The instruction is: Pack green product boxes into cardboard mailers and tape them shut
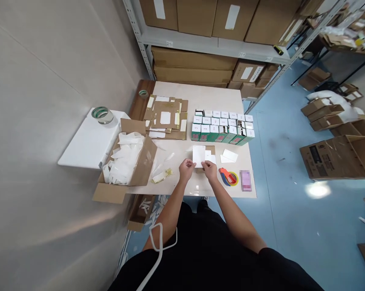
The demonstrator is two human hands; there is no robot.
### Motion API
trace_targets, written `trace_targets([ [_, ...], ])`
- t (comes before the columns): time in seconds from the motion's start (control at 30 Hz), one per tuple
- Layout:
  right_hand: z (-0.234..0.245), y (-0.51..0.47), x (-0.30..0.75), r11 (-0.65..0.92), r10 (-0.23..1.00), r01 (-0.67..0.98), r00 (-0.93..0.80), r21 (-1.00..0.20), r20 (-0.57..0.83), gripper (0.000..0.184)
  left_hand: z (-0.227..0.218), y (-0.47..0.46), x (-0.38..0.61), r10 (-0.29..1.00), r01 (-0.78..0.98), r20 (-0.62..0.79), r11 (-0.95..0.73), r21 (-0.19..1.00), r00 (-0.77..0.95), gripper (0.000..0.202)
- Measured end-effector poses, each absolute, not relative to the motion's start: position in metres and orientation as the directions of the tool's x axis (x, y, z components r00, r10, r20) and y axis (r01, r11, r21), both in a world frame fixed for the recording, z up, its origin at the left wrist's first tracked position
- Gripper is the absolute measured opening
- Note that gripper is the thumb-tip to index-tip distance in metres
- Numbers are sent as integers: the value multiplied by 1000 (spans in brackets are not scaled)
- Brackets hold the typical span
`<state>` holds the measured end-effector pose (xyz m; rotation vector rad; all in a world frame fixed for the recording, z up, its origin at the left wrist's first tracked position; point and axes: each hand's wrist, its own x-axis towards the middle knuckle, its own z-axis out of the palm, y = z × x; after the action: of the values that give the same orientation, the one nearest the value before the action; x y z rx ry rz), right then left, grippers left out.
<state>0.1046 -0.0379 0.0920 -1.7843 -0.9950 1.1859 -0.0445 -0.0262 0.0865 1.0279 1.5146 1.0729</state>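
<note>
Near the front of the table, my left hand (187, 169) and my right hand (209, 169) pinch the lower corners of a white sheet of paper (198, 155). Beneath it, partly hidden, lies a small piece of cardboard (211, 148) with white labels on its face. To the right of my right hand rest two white cards (229, 156), one overlapping the other. An orange-handled tool (226, 174) lies against a roll of yellow and blue tape (232, 179). Clear plastic wrapping (162, 169) is spread left of my left hand.
Several green-and-white boxes (220, 135) stand in rows at the table's right back. Flattened cardboard (170, 109) is stacked behind. An open carton (143, 163) of white strips sits left. A pink item (246, 180) lies at the right edge. Shelving (219, 45) rises behind.
</note>
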Motion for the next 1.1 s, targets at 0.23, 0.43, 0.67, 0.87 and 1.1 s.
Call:
trace_targets([
  [0.23,42,-26,132,-571,817,408,369,-712,-444,49,31,-20,-7,857,276,-441,507,817,-268,15],
  [0.43,15,-22,145,-610,789,511,323,-605,-523,28,1,-20,10,786,344,-515,614,710,-341,18],
  [0.67,11,-19,150,-588,778,635,274,-501,-566,25,-6,-20,22,782,470,-500,623,625,-372,12],
  [0.87,14,-12,147,-573,762,689,249,-444,-598,24,4,-18,23,786,640,-488,604,474,-380,15],
  [1.1,13,-11,155,-583,746,697,256,-417,-614,29,13,-3,11,806,826,-503,492,276,-313,32],
])
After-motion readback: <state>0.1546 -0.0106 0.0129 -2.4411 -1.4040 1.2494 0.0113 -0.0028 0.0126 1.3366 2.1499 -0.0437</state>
